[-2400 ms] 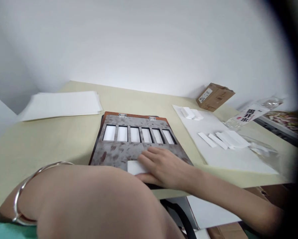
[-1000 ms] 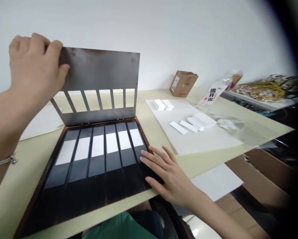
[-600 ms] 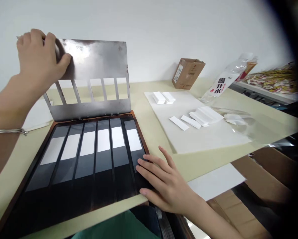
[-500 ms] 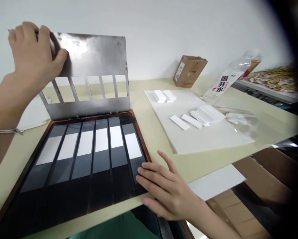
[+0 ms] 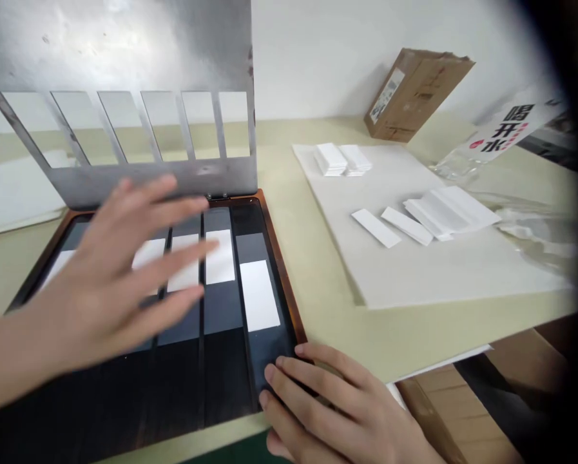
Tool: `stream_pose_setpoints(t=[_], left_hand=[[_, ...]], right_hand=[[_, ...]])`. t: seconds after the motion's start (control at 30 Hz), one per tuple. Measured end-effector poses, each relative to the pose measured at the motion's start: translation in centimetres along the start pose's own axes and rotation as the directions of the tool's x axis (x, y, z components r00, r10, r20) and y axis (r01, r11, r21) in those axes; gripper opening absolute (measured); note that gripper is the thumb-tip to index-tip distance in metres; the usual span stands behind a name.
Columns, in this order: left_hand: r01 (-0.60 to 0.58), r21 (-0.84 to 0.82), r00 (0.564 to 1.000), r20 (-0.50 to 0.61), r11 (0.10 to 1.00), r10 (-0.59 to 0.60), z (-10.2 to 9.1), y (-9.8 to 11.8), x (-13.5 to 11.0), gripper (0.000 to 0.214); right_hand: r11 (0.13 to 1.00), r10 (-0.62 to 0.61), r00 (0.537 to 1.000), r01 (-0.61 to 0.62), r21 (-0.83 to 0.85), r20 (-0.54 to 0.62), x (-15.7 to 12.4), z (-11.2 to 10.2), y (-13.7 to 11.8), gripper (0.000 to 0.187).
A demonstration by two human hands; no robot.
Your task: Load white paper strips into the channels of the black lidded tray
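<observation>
A black slotted tray (image 5: 223, 367) with a brown rim lies before me, its slots holding dark grey strips. White rectangular pieces (image 5: 260, 296) rest on those strips, one to a slot. The hinged metal lid (image 5: 124, 45), with a row of rectangular windows, stands raised at the tray's back edge. My left hand (image 5: 119, 277) hovers over the middle of the tray, fingers spread and slightly blurred, holding nothing; it hides some slots. My right hand (image 5: 332, 406) lies at the tray's front right corner, fingers stretched out, fingertips on the rightmost dark strip and the rim.
On a white sheet (image 5: 390, 270) to the right lie stacked white pieces (image 5: 330, 159) and loose white strips (image 5: 375, 228). Behind stand a cardboard box (image 5: 417, 96) and a plastic bottle (image 5: 501, 129). A clear plastic bag (image 5: 535, 222) lies at the right.
My left hand has let go of the metal lid and come down over the tray. The lid stays raised. My right hand remains at the tray's corner. The view has shifted closer.
</observation>
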State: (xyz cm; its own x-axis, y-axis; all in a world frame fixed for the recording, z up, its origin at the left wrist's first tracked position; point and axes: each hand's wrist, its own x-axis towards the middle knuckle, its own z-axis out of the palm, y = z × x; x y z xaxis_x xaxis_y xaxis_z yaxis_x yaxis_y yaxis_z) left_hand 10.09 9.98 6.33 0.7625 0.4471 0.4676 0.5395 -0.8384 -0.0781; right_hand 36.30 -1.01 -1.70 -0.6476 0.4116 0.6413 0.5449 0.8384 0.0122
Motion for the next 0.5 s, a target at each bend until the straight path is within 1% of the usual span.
stream_pose_setpoints(t=[0.03, 0.07, 0.1, 0.17, 0.33, 0.43, 0.5], left_hand=[[0.004, -0.029, 1.0, 0.007, 1.0, -0.004, 0.2, 1.9, -0.7, 0.028], [-0.002, -0.04, 1.0, 0.03, 0.999, 0.003, 0.3, 3.2, -1.2, 0.027], [-0.027, -0.052, 0.997, 0.065, 0.998, 0.03, 0.4, 4.2, -1.7, 0.028], [-0.063, -0.083, 0.992, 0.1, 0.995, 0.071, 0.5, 5.2, -2.1, 0.03], [-0.043, -0.143, 0.985, 0.161, 0.989, 0.066, 1.0, 5.3, -2.3, 0.033], [-0.057, -0.128, 0.972, 0.219, 0.99, 0.084, 1.3, 5.1, -2.4, 0.038], [-0.061, -0.107, 0.965, 0.246, 0.992, 0.086, 1.4, 5.2, -2.6, 0.04]], right_hand=[[1.0, -0.005, 1.0, 0.005, -0.008, -0.005, -0.2, 0.0, -0.1, 0.025], [1.0, -0.004, 1.0, 0.004, -0.012, -0.02, -0.3, 0.0, -0.2, 0.023], [1.0, -0.001, 0.999, 0.001, -0.011, -0.033, -0.4, 0.0, -0.2, 0.022], [1.0, -0.001, 0.999, 0.001, -0.007, -0.043, -0.6, 0.0, -0.3, 0.021], [1.0, 0.011, 1.0, -0.011, -0.003, 0.018, -0.7, -0.2, -0.2, 0.017], [0.999, 0.038, 0.998, -0.038, 0.002, 0.046, -0.2, -0.4, -0.1, 0.015], [0.997, 0.07, 0.997, -0.071, 0.016, 0.04, 0.1, -0.4, -0.2, 0.014]])
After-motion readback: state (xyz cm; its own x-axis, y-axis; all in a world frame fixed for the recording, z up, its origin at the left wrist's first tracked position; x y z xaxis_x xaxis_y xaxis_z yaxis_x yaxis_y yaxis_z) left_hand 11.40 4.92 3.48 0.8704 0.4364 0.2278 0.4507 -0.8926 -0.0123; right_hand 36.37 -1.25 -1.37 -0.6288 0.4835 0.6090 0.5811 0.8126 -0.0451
